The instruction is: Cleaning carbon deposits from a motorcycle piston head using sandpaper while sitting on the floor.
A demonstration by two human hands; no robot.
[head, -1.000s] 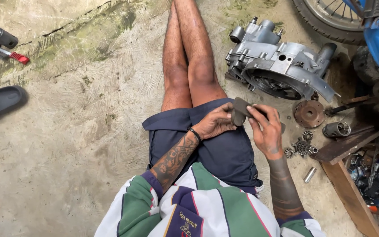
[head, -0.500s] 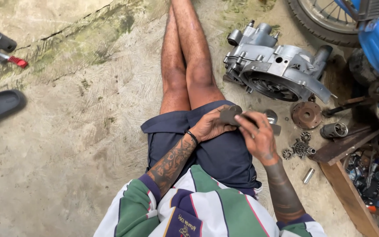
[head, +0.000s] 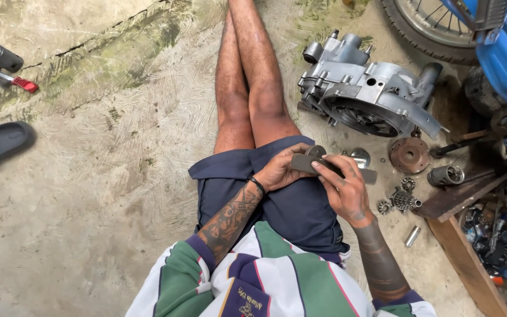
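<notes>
We hold the flat dark metal part (head: 324, 165) over our lap, left hand (head: 278, 170) and right hand (head: 341, 188) both closed on it, and a loose grip could drop it among the small gears (head: 399, 199) on the concrete floor (head: 89, 205).

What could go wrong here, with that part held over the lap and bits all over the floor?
1. Both the left hand and right hand grip the dark flat metal part over the lap; a slip could drop it on the legs or pinch a finger.
2. The small gears and metal pin lie loose on the concrete floor, so they could roll off or pick up grit.
</notes>
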